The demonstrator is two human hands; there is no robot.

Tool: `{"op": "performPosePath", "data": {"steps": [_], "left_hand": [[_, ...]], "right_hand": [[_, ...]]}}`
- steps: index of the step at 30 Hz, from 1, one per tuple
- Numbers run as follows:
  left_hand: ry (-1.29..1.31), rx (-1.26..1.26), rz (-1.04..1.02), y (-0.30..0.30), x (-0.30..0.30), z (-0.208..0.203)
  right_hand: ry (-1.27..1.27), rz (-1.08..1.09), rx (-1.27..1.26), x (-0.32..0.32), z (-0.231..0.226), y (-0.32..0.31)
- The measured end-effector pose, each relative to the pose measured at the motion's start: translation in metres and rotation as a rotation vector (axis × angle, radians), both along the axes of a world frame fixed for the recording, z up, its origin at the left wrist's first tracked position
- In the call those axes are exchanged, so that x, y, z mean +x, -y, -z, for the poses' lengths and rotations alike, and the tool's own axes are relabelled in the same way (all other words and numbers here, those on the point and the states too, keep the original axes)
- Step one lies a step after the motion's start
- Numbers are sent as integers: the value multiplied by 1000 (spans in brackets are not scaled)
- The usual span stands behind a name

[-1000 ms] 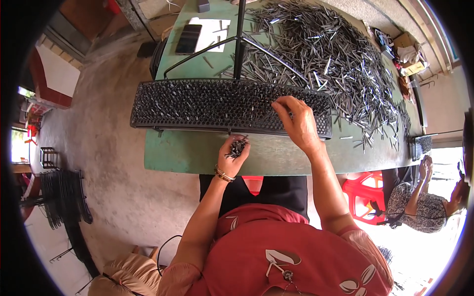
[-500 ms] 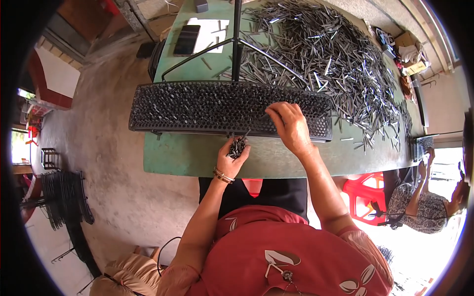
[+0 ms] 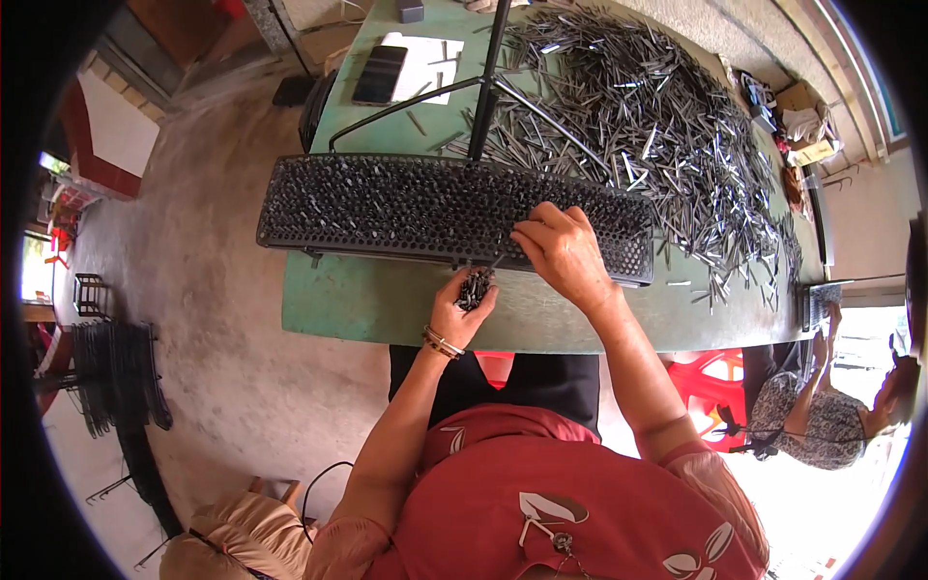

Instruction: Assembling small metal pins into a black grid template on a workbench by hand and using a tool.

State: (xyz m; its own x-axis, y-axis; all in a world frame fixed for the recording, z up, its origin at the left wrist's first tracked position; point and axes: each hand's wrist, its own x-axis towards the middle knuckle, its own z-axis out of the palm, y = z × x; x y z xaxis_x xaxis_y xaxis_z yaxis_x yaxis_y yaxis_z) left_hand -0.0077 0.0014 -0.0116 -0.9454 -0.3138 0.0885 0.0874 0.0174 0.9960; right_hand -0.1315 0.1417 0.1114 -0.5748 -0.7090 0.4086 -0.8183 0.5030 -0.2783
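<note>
Nearest, the left hand is cupped around a bunch of strips, ends up, just before the rack. The right hand is over the front of the rack, its fingers bent narrowly together; whether they pinch a strip I cannot tell. Strip ends crowd the rack's left and middle, while open holes show at its right end. Under it is the green table; beyond, a loose pile lies right, a phone on paper left.
</note>
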Motion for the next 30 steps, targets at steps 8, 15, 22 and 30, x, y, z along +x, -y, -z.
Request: {"op": "performPosePath", "data": {"steps": [8,15,22,30], "left_hand": [[10,-13,17,0,0,-6],[25,51,13,0,1,-2],[12,-23,13,1,-1,-5],[5,-71,5,2,0,-9]], "right_hand": [[46,25,49,-13,-3,18],[103,95,298,-16,-6,33],[226,154,324,-28,-9,40],[389,252,361,-34,-10,44]]}}
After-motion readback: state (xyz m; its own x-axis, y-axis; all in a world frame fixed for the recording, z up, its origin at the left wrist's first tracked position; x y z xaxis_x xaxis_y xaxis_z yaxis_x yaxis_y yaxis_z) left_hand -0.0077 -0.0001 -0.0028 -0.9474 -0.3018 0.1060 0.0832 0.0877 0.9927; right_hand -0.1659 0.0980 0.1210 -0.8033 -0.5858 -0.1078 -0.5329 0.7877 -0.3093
